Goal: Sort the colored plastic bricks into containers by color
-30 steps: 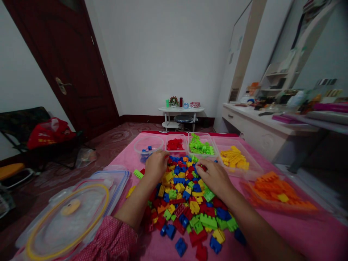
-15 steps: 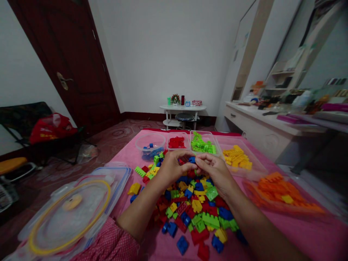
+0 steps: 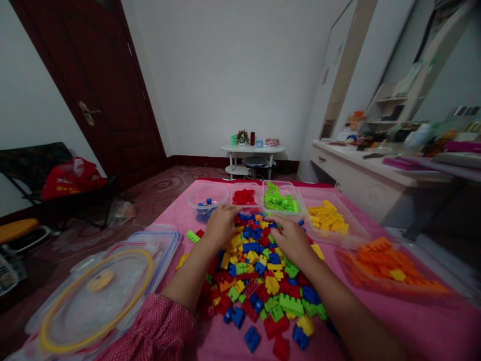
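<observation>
A heap of mixed red, blue, yellow and green toy bricks (image 3: 263,286) lies on a pink cloth (image 3: 376,321). My left hand (image 3: 221,226) rests palm down on the heap's far left part, fingers bent over the bricks, close to a round clear bowl (image 3: 206,199) holding a few blue bricks. My right hand (image 3: 290,239) lies palm down on the far right part of the heap, fingertips among blue and red bricks. I see no brick lifted in either hand.
Behind the heap stand clear boxes of red bricks (image 3: 244,197), green bricks (image 3: 280,201), yellow bricks (image 3: 327,218) and orange bricks (image 3: 383,260). Clear lids (image 3: 101,288) lie at the left. A white desk (image 3: 361,170) stands on the right and a dark door (image 3: 93,85) at the left.
Half a second ago both hands were raised, pinching a blue brick together above the heap. Now they have dropped apart onto the heap, much as one second ago.
</observation>
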Tool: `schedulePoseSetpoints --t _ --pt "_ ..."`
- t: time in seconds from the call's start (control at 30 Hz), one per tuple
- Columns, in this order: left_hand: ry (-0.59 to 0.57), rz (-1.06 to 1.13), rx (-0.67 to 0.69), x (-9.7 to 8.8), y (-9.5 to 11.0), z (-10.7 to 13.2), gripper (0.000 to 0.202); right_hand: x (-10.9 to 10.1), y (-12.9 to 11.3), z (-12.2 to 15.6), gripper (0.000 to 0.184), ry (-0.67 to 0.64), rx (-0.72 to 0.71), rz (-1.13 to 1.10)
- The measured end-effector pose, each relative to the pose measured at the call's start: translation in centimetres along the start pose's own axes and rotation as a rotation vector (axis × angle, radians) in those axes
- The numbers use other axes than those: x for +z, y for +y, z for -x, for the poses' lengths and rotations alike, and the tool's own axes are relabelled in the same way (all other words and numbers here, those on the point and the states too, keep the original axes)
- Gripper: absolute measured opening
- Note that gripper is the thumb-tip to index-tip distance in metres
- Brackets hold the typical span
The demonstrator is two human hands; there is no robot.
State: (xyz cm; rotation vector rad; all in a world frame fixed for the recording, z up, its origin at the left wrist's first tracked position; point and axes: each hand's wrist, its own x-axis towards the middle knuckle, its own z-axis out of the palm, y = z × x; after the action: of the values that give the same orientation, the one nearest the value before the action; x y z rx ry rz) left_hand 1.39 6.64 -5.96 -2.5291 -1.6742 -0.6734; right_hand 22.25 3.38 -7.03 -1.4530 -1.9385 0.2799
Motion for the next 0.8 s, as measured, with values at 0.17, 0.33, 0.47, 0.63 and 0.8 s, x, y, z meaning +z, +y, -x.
schedulePoseSetpoints --t 0.17,0.33,0.47,0.63,0.8 --pt "-0.048 -0.044 -0.016 1.3 -0.7 0.2 0.050 -0.1 -0.7 0.3 0.053 -0.180 -0.029 0.184" --pt "-0.074 -0.081 -0.082 1.3 -0.8 0.2 0.040 -0.7 -0.7 0.4 0.041 -0.226 -0.029 0.248" --pt "-0.014 -0.068 -0.122 0.7 -0.8 0.1 0.026 -1.7 -0.8 0.1 0.022 -0.143 0.003 0.174" --pt "0.115 0.386 -0.204 -0.1 0.0 -0.1 0.020 -1.9 -1.7 -0.1 0.019 0.012 0.041 -0.218" --pt "-0.029 1.149 -0.335 -0.7 1.5 0.0 0.032 -1.5 -2.6 0.2 0.028 -0.083 0.329 -0.826"
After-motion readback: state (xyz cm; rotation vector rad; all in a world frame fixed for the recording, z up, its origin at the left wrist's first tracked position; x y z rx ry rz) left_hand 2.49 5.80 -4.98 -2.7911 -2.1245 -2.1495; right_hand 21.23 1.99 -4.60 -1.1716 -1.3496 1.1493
